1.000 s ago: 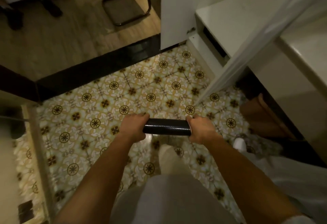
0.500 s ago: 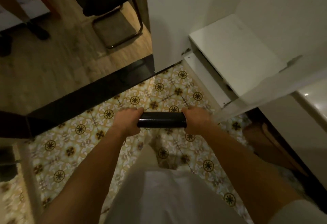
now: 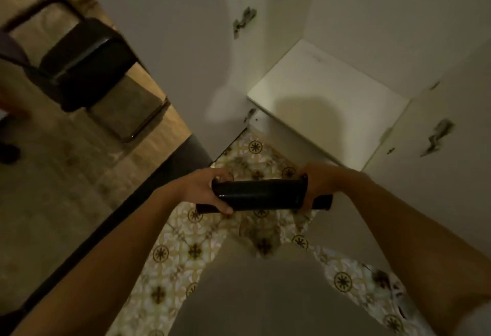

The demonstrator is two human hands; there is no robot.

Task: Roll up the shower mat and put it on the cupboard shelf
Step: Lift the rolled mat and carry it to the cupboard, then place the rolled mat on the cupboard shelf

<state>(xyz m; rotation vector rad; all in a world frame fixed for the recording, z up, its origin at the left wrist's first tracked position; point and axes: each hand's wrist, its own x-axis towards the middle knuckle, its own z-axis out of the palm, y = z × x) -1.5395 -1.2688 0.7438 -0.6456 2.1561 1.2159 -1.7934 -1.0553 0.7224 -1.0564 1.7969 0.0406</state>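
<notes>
Shower mat (image 3: 261,195), rolled into a tight dark glossy tube, lies level across the middle of the view, held up in the air above the patterned floor tiles (image 3: 183,253) and in front of the person's pale trousers (image 3: 260,296). Left hand (image 3: 204,189) grips the roll near its left end, fingers (image 3: 223,176) curled over the top and the thumb pressed along the underside, with a short stub of the roll poking out past the palm. Right hand (image 3: 316,184) wraps the other end, fingers closed around it so that a short length of the tube sticks out to the right beyond the hand. Both forearms reach forward from the lower corners.

Just beyond the roll the tiles end at the white cupboard. Its shelf (image 3: 329,96) shows as a bare pale board, shaded in part, with the mat held near its front edge but clear of it. Hinges (image 3: 244,21) show on the cupboard side panels. Further off to the left, past a dark threshold strip (image 3: 148,189), a black chair (image 3: 87,59) stands on a wooden floor; that part is blurred.
</notes>
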